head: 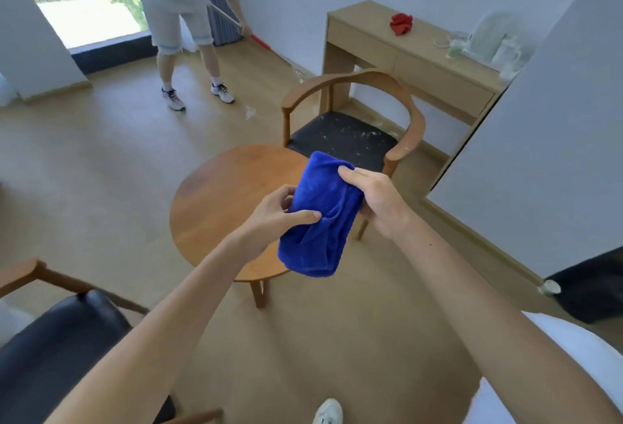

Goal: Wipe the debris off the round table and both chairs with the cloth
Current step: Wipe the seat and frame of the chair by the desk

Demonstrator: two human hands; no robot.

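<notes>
Both hands are gripping a folded blue microfibre cloth above the round wooden table: left hand pinching, right hand clasping. Beyond the fingertips, white crumbs on the black-seated wooden armchair risk scattering floorward if swept carelessly.

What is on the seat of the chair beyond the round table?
Pale crumbs and dust lie scattered over the black seat of the far chair. Its near corner is hidden behind the blue cloth that both hands hold.
</notes>
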